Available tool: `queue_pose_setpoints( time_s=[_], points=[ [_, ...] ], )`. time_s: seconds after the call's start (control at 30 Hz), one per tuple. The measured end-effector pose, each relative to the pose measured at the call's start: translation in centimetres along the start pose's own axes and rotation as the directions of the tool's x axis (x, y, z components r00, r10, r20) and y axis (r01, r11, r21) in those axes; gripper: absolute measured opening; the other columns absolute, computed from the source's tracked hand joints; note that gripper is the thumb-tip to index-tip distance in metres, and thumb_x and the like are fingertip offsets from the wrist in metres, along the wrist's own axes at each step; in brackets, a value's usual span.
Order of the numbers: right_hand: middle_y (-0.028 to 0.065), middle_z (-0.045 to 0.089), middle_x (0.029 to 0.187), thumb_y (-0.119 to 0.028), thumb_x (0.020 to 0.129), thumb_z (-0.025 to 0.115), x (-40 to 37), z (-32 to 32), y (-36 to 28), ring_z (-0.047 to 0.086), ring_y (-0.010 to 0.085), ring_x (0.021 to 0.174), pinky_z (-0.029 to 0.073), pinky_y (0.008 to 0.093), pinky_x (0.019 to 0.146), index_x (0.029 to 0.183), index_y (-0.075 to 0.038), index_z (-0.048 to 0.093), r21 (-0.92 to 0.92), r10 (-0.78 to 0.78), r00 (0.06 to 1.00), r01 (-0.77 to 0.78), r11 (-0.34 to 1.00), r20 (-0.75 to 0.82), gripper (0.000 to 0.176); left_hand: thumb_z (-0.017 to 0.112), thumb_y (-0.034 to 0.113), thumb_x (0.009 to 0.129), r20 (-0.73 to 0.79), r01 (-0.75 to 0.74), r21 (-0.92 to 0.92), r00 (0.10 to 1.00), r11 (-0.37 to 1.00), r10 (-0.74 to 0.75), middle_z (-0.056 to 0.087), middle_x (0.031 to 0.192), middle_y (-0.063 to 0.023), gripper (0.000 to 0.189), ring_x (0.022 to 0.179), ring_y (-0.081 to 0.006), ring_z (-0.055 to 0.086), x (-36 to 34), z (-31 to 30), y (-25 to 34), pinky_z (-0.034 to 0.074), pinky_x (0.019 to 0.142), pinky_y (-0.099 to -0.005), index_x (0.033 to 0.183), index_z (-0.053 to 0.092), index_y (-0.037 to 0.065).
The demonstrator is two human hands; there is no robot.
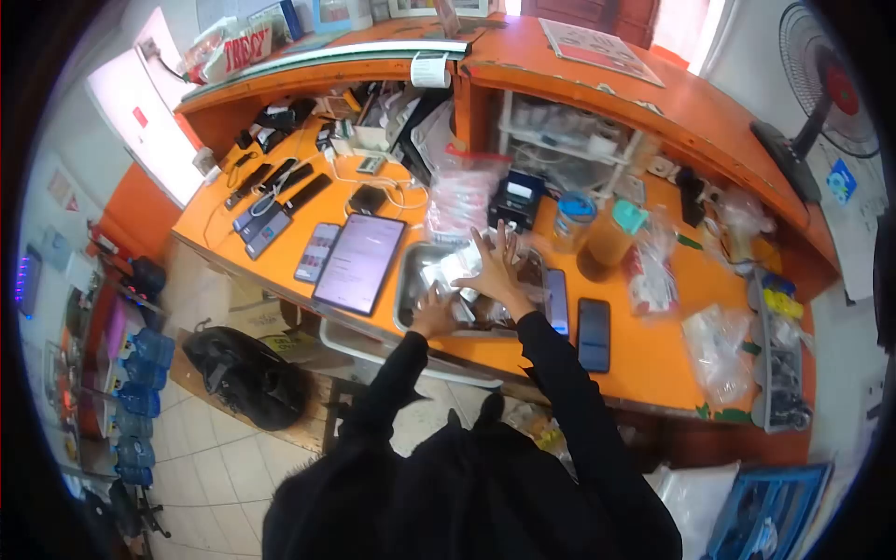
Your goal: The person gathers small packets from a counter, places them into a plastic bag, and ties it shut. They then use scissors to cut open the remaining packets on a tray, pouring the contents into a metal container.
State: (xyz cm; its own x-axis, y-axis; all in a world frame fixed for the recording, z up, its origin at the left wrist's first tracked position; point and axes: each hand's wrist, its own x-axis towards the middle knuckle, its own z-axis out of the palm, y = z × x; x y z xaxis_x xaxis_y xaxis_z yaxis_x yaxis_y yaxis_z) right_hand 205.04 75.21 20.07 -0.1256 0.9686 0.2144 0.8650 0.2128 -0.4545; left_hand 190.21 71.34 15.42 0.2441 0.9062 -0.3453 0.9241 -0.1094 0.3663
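A metal tray (408,280) on the orange desk holds white packets (455,265) and small dark items. Over the tray's near left part is my left hand (433,315), its fingers apart at the packets. My right hand (497,276) spreads its fingers above the middle of the tray, touching or just over the white packets; nothing shows gripped in it. Left of the tray lies a tablet (361,264) with a lit screen. A phone (557,301) rests against the tray's right side, and a dark phone (594,334) lies farther right.
Several phones (268,232) and cables lie at the desk's left. Behind the tray stand a bag of pink-white packets (459,201) and a black printer (515,201). To the right are a brown jar (600,252), plastic bags (721,355) and a grey bin (779,373).
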Motion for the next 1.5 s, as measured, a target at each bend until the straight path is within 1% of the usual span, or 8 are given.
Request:
queue_pose_setpoints(
  time_s=[0.23, 0.6, 0.9, 0.97, 1.23, 1.33, 1.43, 1.5],
  points=[
    [0.0114, 0.029, 0.118, -0.024, 0.051, 0.072, 2.3, 3.3, 4.4, 0.031, 0.0367, 0.104, 0.033, 0.0542, 0.077, 0.101, -0.018, 0.049, 0.017, -0.001, 0.996, 0.002, 1.000, -0.091, 0.055, 0.061, 0.030, 0.062, -0.408, -0.130, 0.112, 0.898, 0.985, 0.164, 0.034, 0.109, -0.0169, 0.050, 0.094, -0.0396, 0.039, 1.7, 3.6, -2.3, 0.037, 0.072, -0.0477, 0.105, 0.041, 0.015],
    [0.0155, 0.041, 0.094, -0.018, 0.053, 0.071, 1.4, 0.7, 5.2, 0.042, 0.0328, 0.088, 0.036, 0.0388, 0.074, 0.077, -0.008, 0.053, 0.370, -0.142, 0.889, 0.321, 0.872, -0.435, 0.032, 0.041, 0.012, 0.077, -0.603, -0.074, -0.649, 0.658, 0.757, -0.452, 0.053, 0.077, -0.0256, 0.036, 0.074, -0.0339, 0.053, 1.4, 0.8, -0.5, 0.039, 0.067, -0.0355, 0.104, 0.040, -0.011],
    [0.0152, 0.038, 0.098, -0.013, 0.060, 0.064, -0.7, 3.3, 5.5, 0.042, 0.0343, 0.093, 0.039, 0.0393, 0.073, 0.092, -0.013, 0.049, 0.155, -0.127, 0.992, 0.123, 0.980, 0.015, 0.035, 0.036, 0.005, 0.079, -0.832, -0.374, -0.476, 0.484, 0.796, -0.271, 0.053, 0.078, -0.0181, 0.030, 0.067, -0.0264, 0.050, 3.7, 0.5, 1.6, 0.038, 0.064, -0.0326, 0.108, 0.037, 0.000],
    [0.0141, 0.040, 0.096, -0.010, 0.061, 0.063, -0.4, 3.3, 6.5, 0.045, 0.0334, 0.089, 0.040, 0.0376, 0.071, 0.089, -0.013, 0.050, 0.295, -0.091, 0.996, 0.082, 0.952, 0.017, 0.031, 0.034, 0.005, 0.078, -0.683, -0.287, -0.603, 0.667, 0.744, -0.297, 0.053, 0.083, -0.0176, 0.028, 0.071, -0.0232, 0.049, 2.0, -0.9, 3.1, 0.037, 0.067, -0.0308, 0.105, 0.042, -0.001],
    [0.0068, 0.048, 0.069, 0.001, 0.060, 0.058, 0.8, 1.2, 8.0, 0.050, 0.0192, 0.072, 0.038, 0.0264, 0.067, 0.072, -0.005, 0.050, 0.738, 0.194, 0.964, 0.004, 0.675, -0.182, 0.016, 0.032, 0.022, 0.081, -0.581, -0.275, -0.753, 0.705, 0.598, -0.408, 0.050, 0.073, -0.0090, 0.029, 0.068, -0.0176, 0.046, 2.9, -0.8, 1.6, 0.036, 0.063, -0.0288, 0.085, 0.048, -0.002],
    [0.0001, 0.045, 0.070, 0.004, 0.060, 0.055, 0.5, -0.3, 6.6, 0.045, 0.0106, 0.068, 0.036, 0.0250, 0.066, 0.068, -0.007, 0.046, 0.996, 0.484, 0.875, -0.053, 0.067, 0.014, 0.017, 0.029, 0.033, 0.084, -0.558, -0.359, -0.809, 0.719, 0.466, -0.414, 0.049, 0.074, -0.0057, 0.038, 0.067, -0.0177, 0.044, 2.5, -1.3, 4.5, 0.035, 0.064, -0.0291, 0.082, 0.046, -0.001],
    [0.0026, 0.045, 0.072, 0.004, 0.062, 0.053, -1.0, -1.4, 2.4, 0.045, 0.0135, 0.070, 0.036, 0.0247, 0.066, 0.072, -0.006, 0.047, 0.928, 0.391, 0.909, -0.011, 0.372, -0.146, 0.015, 0.026, 0.042, 0.086, -0.236, -0.273, -0.960, 0.912, -0.065, -0.334, 0.046, 0.079, -0.0042, 0.045, 0.073, -0.0160, 0.042, 4.8, 1.6, 6.0, 0.034, 0.070, -0.0283, 0.084, 0.044, 0.001],
    [0.0050, 0.046, 0.077, 0.001, 0.065, 0.051, -1.9, 0.1, 1.2, 0.045, 0.0172, 0.075, 0.035, 0.0264, 0.068, 0.077, -0.004, 0.047, 0.744, 0.160, 0.917, 0.185, 0.642, -0.366, 0.014, 0.029, 0.038, 0.086, -0.511, -0.557, -0.829, 0.725, 0.043, -0.462, 0.043, 0.071, -0.0010, 0.037, 0.062, -0.0091, 0.041, 3.4, -1.4, 10.5, 0.037, 0.057, -0.0230, 0.084, 0.045, 0.004]
  ],
)
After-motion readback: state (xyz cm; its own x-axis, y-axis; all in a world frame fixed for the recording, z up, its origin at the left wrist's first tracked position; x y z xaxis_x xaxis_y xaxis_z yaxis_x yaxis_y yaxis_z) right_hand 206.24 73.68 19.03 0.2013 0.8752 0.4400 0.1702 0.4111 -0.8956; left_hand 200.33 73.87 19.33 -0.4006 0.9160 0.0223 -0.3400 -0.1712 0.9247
